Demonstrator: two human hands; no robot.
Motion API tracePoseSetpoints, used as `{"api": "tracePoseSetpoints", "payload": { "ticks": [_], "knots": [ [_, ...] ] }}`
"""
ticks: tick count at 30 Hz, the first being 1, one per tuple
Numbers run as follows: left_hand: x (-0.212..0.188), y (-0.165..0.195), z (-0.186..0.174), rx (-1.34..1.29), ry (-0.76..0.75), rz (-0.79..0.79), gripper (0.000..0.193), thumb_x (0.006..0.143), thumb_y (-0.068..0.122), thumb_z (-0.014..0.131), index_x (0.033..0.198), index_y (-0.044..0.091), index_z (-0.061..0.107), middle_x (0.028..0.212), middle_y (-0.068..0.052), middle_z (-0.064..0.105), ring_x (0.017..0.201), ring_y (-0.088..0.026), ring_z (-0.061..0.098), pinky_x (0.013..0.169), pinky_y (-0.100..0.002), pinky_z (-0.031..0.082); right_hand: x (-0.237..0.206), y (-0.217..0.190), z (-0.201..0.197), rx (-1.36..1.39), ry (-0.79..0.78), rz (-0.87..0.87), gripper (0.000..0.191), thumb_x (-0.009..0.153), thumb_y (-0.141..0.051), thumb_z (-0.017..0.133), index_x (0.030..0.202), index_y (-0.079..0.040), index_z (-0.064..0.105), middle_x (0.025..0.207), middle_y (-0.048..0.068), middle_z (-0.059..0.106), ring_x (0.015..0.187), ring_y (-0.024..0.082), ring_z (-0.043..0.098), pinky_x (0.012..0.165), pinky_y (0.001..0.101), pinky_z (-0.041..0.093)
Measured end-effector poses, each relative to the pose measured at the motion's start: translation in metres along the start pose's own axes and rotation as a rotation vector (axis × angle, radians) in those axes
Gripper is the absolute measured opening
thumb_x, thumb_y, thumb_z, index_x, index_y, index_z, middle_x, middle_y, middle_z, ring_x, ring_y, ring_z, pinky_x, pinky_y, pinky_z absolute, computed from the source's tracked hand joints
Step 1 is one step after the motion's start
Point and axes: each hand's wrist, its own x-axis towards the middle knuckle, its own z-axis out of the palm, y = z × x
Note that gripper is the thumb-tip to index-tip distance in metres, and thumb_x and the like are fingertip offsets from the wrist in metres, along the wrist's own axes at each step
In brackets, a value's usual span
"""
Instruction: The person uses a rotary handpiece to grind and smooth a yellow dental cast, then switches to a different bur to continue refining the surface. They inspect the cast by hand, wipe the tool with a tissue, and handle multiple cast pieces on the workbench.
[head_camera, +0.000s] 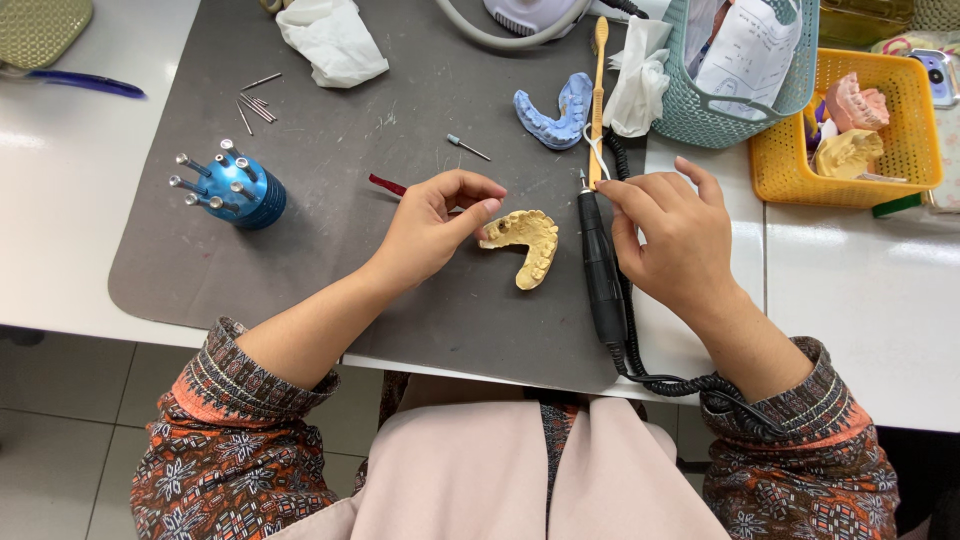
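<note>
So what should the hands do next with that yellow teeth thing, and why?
Probably the right hand should close around the black handpiece and lift it. Its fingertips already pinch near the tool's tip, but the tool lies flat on the grey mat. The left hand rests beside the yellow tooth cast, ready to steady it.

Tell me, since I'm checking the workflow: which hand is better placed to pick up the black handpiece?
Probably the right hand: its fingertips already sit at the tip of the handpiece, while the left hand is by the yellow cast.

Bright, even overhead light; soft shadows; sharp focus throughout.
</note>
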Motion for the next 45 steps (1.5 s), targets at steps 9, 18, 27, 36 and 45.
{"api": "tracePoseSetpoints", "payload": {
  "ticks": [9,18,27,36,45],
  "knots": [
    [-0.007,0.013,0.007,0.342,0.057,0.099,0.024,0.099,0.010,0.066,0.122,0.005,0.067,0.113,-0.004,0.075,0.103,-0.009,0.070,0.078,-0.024,0.057,0.002,-0.001,0.001,0.033,-0.008,-0.007,0.017,0.097,-0.010,0.070,0.114,-0.012,0.074,0.095,0.002,0.070,0.089,0.022,0.066,0.109,0.0478,0.046],
    [-0.014,0.023,0.014,0.381,0.048,0.060,0.028,0.098,0.009,0.067,0.126,0.006,0.063,0.115,-0.006,0.079,0.107,-0.013,0.075,0.092,-0.028,0.057,0.002,-0.002,0.001,0.022,-0.012,-0.008,0.015,0.098,-0.012,0.071,0.112,-0.013,0.074,0.096,0.001,0.071,0.089,0.021,0.067,0.112,0.0494,0.045],
    [-0.022,0.026,0.021,0.517,0.089,0.111,0.031,0.096,0.010,0.068,0.126,0.006,0.063,0.113,-0.006,0.079,0.108,-0.017,0.077,0.089,-0.029,0.058,0.001,-0.002,0.001,0.019,-0.002,-0.001,0.013,0.098,-0.013,0.072,0.111,-0.013,0.075,0.098,0.001,0.072,0.092,0.020,0.068,0.113,0.0507,0.044],
    [-0.028,0.025,0.027,0.706,0.176,0.162,0.031,0.094,0.014,0.070,0.124,0.011,0.063,0.109,0.000,0.080,0.085,-0.017,0.075,0.069,-0.029,0.056,0.000,-0.004,0.002,0.010,-0.009,-0.010,0.016,0.097,-0.014,0.073,0.113,-0.013,0.074,0.098,0.001,0.072,0.093,0.020,0.068,0.113,0.0514,0.042],
    [-0.030,0.021,0.030,0.870,0.238,0.312,0.030,0.094,0.017,0.072,0.123,0.014,0.064,0.107,0.003,0.080,0.059,-0.012,0.070,0.052,-0.026,0.050,0.000,-0.005,0.002,0.004,-0.019,-0.017,0.016,0.096,-0.016,0.073,0.112,-0.013,0.074,0.096,0.001,0.072,0.092,0.019,0.068,0.115,0.0519,0.042]
  ]
}}
